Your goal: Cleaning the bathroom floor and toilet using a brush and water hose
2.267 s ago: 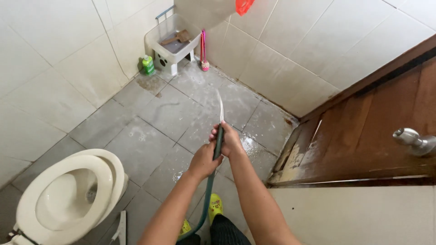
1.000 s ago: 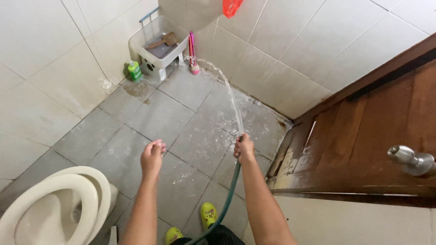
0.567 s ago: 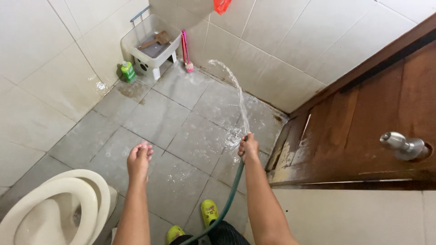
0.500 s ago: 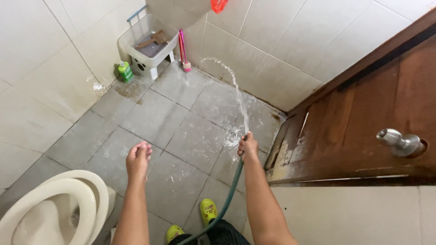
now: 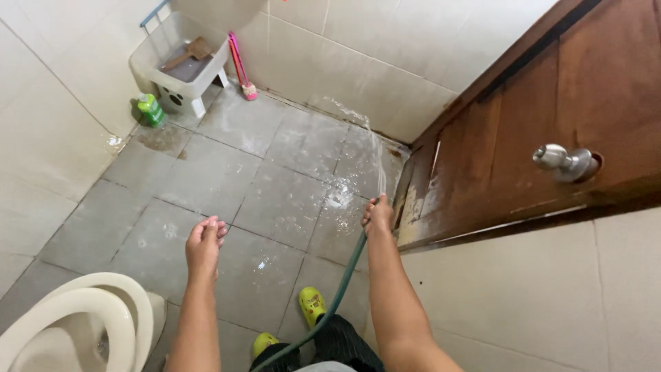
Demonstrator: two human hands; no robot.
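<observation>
My right hand grips the end of a dark green hose, which runs back down past my legs. A thin jet of water arcs from it toward the foot of the far tiled wall. My left hand hangs free over the wet grey floor tiles, fingers loosely curled and holding nothing. My feet wear yellow-green clogs just below the hands.
A cream toilet bowl sits at the lower left. In the far corner stand a white plastic tub on legs, a green bottle and a pink brush. A brown wooden door with a metal knob stands on the right.
My left hand let go of the hose and moved out to the left. The view swung right, and the water jet now lands nearer the wall by the door.
</observation>
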